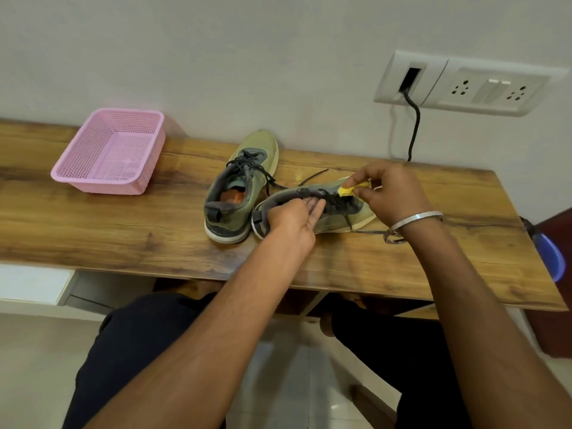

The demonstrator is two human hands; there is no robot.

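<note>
My left hand point(292, 219) grips the shoe point(343, 220), toe lying rightward (under my right hand point(393, 193), pinching seemingly a yellow cloth point(347, 191)).

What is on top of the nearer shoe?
On the nearer shoe, the right hand presses a yellow cloth onto its laces; the left hand holds the collar. The shoe's opening is covered by that hand.
</note>
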